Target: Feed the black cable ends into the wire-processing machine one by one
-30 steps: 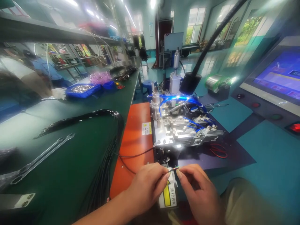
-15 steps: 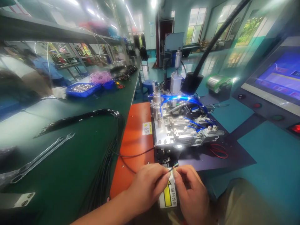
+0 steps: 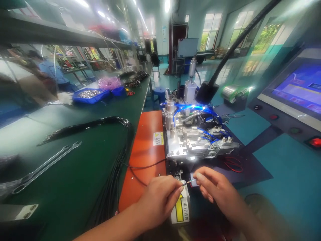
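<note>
Between thumb and forefinger, my left hand (image 3: 163,199) pinches a thin black cable (image 3: 185,183) near its end, where fine coloured wires stick out to the right. My right hand (image 3: 217,187) is at the wire tips, thumb and forefinger pressed together; whether a wire is between them is too small to tell. Below the cable end is a white label with a yellow arrow (image 3: 179,209). The metal machine (image 3: 195,140) with blue tubes stands just beyond both hands, beside an orange plate (image 3: 142,147).
A bundle of black cables (image 3: 110,187) hangs over the green bench (image 3: 82,174) at the left. Two wrenches (image 3: 50,167), a blue tray (image 3: 90,96) and a person's gloved hand (image 3: 65,98) are there too. A screen panel (image 3: 296,87) stands at the right.
My right hand has shifted slightly right and turned, its fingers now at the wire tips instead of close against my left fingertips. The wires look straighter. My left hand has barely moved.
</note>
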`<act>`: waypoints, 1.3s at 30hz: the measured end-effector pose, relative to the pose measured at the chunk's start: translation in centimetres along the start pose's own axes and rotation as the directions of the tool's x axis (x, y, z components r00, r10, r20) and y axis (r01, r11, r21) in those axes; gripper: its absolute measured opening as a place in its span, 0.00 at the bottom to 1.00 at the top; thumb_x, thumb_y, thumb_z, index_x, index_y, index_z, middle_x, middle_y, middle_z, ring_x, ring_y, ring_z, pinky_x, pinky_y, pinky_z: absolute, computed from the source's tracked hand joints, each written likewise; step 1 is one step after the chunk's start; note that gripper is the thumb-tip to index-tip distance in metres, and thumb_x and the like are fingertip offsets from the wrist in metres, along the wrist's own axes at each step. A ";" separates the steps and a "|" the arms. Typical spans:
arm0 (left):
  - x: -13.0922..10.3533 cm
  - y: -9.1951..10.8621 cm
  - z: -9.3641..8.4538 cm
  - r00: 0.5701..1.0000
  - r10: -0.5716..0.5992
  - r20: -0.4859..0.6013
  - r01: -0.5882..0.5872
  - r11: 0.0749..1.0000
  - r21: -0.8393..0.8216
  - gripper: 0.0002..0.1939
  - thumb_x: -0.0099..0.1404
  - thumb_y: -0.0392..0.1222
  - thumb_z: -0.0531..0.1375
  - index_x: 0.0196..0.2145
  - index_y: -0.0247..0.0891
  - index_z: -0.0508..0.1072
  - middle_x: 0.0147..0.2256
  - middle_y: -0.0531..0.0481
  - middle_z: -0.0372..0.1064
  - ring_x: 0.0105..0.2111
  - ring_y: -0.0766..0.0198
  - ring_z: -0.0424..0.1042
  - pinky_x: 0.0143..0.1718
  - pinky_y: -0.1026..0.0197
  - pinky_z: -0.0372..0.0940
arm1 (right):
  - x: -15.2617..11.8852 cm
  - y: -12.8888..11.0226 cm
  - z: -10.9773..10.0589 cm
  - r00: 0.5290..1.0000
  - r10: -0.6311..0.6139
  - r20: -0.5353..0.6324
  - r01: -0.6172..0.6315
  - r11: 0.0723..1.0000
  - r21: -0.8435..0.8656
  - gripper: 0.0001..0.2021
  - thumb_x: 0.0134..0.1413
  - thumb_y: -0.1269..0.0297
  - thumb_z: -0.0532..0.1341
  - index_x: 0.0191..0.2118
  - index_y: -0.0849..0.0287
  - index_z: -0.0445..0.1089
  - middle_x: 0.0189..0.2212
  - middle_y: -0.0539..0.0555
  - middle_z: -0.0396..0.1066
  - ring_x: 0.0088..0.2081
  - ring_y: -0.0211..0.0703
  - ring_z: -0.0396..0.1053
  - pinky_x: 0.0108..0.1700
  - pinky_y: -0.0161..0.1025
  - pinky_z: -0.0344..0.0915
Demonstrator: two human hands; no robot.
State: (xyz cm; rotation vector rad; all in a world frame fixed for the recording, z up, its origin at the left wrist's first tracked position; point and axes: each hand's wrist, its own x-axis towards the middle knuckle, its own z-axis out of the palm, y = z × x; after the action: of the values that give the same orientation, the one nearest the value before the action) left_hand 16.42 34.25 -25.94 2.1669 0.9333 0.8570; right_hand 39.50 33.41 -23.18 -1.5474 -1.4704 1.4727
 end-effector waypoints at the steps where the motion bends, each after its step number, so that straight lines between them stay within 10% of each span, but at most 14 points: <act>1: 0.0 0.0 0.0 1.000 -0.001 0.004 0.001 1.000 0.001 0.07 0.71 0.38 0.53 0.40 0.37 0.71 0.30 0.53 0.66 0.29 0.69 0.64 0.32 0.64 0.56 | 0.2 -0.2 0.0 1.000 -0.009 0.015 0.009 1.000 -0.025 0.20 0.65 0.44 0.54 0.39 0.59 0.67 0.24 0.47 0.59 0.26 0.33 0.58 0.28 0.32 0.56; 19: 0.1 0.2 -0.1 1.000 0.018 0.016 -0.018 0.999 0.040 0.07 0.71 0.37 0.53 0.38 0.36 0.71 0.29 0.52 0.67 0.29 0.68 0.64 0.31 0.64 0.55 | 0.7 -1.6 0.8 0.960 -0.280 -0.025 0.260 0.918 -0.301 0.13 0.66 0.55 0.56 0.33 0.57 0.68 0.32 0.49 0.63 0.34 0.37 0.61 0.37 0.37 0.57; 31: 0.2 0.2 -0.3 0.999 0.049 0.024 -0.049 0.999 0.019 0.06 0.70 0.34 0.53 0.38 0.35 0.70 0.28 0.52 0.65 0.28 0.68 0.62 0.31 0.64 0.54 | 0.7 -0.9 1.1 0.996 0.092 0.012 -0.093 0.989 0.111 0.19 0.64 0.44 0.53 0.35 0.58 0.61 0.21 0.44 0.52 0.23 0.33 0.50 0.23 0.32 0.48; 39: 0.5 0.3 -0.3 0.998 0.063 -0.002 -0.063 0.998 0.022 0.06 0.70 0.34 0.53 0.38 0.35 0.71 0.27 0.52 0.65 0.27 0.69 0.62 0.30 0.64 0.54 | 0.3 -0.7 0.6 0.990 0.075 0.117 -0.068 0.996 -0.065 0.22 0.66 0.43 0.50 0.32 0.58 0.59 0.23 0.45 0.55 0.25 0.33 0.54 0.27 0.31 0.53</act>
State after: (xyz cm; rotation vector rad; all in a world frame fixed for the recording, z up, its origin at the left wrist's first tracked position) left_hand 16.57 34.55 -25.36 2.2252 0.8836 0.8833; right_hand 38.68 33.76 -22.77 -1.5871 -1.5547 1.6000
